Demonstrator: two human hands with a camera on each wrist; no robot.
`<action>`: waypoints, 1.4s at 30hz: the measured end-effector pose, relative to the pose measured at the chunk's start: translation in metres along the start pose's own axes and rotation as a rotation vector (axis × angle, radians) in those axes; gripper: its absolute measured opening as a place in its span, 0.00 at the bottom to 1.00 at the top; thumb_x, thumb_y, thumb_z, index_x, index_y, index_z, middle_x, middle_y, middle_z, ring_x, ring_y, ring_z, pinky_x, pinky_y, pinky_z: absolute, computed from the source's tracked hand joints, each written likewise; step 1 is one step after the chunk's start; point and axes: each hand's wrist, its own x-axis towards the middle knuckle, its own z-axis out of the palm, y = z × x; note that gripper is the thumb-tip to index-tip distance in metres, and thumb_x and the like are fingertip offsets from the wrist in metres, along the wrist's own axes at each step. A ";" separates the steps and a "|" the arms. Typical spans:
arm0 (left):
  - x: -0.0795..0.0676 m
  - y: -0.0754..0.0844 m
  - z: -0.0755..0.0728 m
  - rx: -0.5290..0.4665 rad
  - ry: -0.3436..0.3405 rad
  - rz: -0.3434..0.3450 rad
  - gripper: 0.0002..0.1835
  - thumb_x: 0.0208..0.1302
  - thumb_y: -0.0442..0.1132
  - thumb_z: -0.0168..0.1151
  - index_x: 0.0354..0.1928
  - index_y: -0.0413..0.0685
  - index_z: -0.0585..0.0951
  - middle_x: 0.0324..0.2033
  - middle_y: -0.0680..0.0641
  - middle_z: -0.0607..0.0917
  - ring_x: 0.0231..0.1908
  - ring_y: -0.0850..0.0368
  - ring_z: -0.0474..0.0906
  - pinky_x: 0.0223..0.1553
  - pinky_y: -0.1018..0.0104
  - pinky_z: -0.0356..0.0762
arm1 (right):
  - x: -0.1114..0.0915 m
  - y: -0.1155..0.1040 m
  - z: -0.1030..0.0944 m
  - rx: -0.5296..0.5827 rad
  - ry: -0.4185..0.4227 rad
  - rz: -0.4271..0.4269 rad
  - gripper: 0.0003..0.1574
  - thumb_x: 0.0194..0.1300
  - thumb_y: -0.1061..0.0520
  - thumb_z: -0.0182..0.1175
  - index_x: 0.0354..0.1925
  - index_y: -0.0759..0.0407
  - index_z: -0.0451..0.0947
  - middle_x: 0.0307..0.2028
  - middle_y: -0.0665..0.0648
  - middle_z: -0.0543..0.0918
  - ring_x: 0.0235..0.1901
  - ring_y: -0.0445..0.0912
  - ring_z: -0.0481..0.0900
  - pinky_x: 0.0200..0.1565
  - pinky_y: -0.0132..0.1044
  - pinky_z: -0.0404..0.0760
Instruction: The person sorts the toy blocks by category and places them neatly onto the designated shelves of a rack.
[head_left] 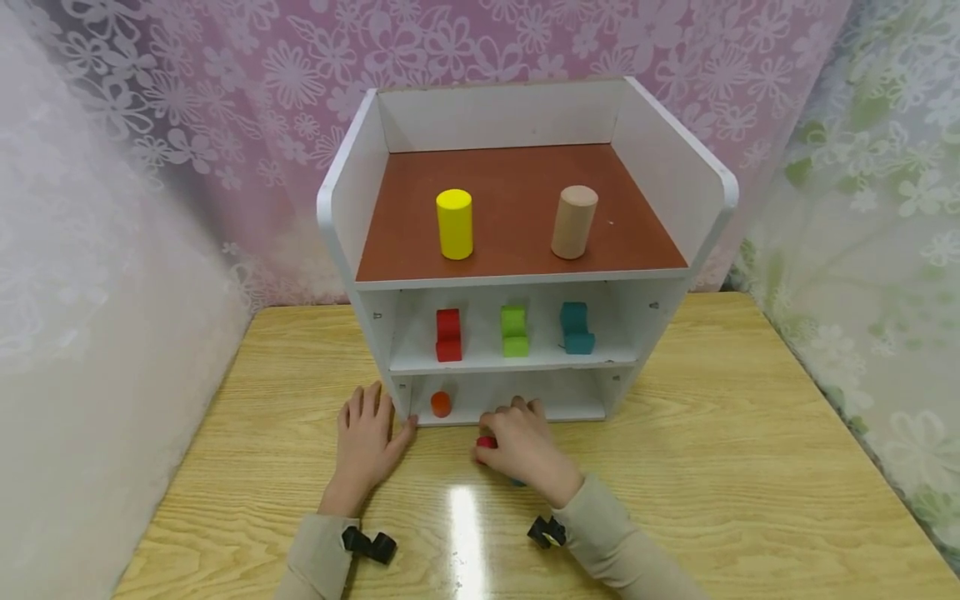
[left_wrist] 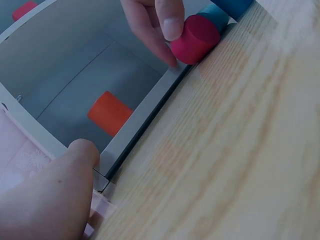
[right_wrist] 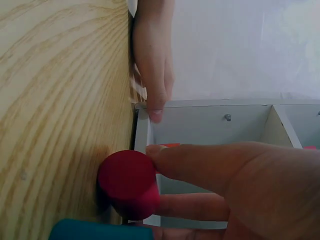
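Note:
A small red cylinder (head_left: 486, 442) is pinched between the thumb and fingers of my right hand (head_left: 522, 442), at the front edge of the white shelf unit (head_left: 517, 281). The right wrist view has the red cylinder (right_wrist: 127, 180) low over the wooden table, with a teal block (right_wrist: 95, 230) close beside it. My left hand (head_left: 365, 440) rests with fingers spread at the unit's left side, its thumb touching the lower front corner. Just inside the bottom compartment, near that thumb, stands an orange cylinder (head_left: 441, 405).
On the brown top stand a yellow cylinder (head_left: 455, 225) and a plain wooden cylinder (head_left: 573, 223). Red (head_left: 448, 335), green (head_left: 514, 332) and teal (head_left: 577, 329) curved blocks line the middle shelf. A pink floral curtain (head_left: 292, 150) hangs behind the table (head_left: 750, 467).

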 end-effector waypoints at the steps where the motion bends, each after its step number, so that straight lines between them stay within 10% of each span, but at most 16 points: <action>1: 0.000 0.000 0.000 0.000 0.004 0.002 0.31 0.68 0.59 0.54 0.62 0.43 0.73 0.67 0.36 0.65 0.67 0.29 0.55 0.64 0.32 0.50 | 0.000 0.000 0.001 0.001 -0.001 0.002 0.15 0.55 0.43 0.71 0.24 0.48 0.78 0.20 0.43 0.72 0.27 0.47 0.67 0.40 0.51 0.67; 20: 0.002 0.000 0.001 -0.003 -0.018 -0.006 0.33 0.69 0.60 0.52 0.66 0.45 0.71 0.69 0.38 0.64 0.68 0.29 0.53 0.64 0.32 0.48 | 0.003 0.002 0.007 0.081 0.027 0.001 0.12 0.53 0.49 0.71 0.23 0.49 0.77 0.17 0.42 0.70 0.25 0.45 0.66 0.43 0.53 0.67; 42: 0.000 0.000 0.000 -0.008 -0.032 -0.020 0.34 0.69 0.61 0.51 0.69 0.47 0.68 0.69 0.39 0.63 0.69 0.31 0.52 0.65 0.33 0.47 | 0.013 0.009 -0.014 0.467 0.150 0.069 0.09 0.54 0.54 0.69 0.35 0.53 0.88 0.30 0.45 0.84 0.36 0.48 0.76 0.43 0.46 0.69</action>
